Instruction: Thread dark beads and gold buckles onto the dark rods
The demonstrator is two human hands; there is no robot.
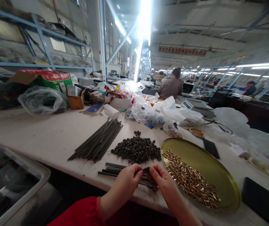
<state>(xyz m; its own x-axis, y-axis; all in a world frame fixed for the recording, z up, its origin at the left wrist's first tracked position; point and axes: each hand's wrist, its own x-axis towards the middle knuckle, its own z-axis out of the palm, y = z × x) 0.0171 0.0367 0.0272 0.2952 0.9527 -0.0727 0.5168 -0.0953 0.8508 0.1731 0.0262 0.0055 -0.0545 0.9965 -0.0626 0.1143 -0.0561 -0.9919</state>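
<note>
My left hand (131, 177) and my right hand (164, 182) meet near the table's front edge, both closed with thumb and fingers pinched. Between their fingertips is a small dark piece (146, 170), perhaps a loop; its exact shape is too small to tell. Under and beside the hands lie a few dark flat strips (112, 169), partly hidden by my fingers. Just behind is a pile of small dark loops (138, 149). To the left, a bundle of long dark strips (99, 139) lies slantwise. Small gold metal buckles (193, 182) fill part of a round gold tray (228, 185) at my right.
Clear plastic bags (146, 110) line the table's back, near a small cardboard box (75, 99) and a blue booklet (93, 108). A dark flat object (259, 197) lies right of the tray. A plastic bin (38, 179) stands lower left. Another person (171, 86) sits farther off.
</note>
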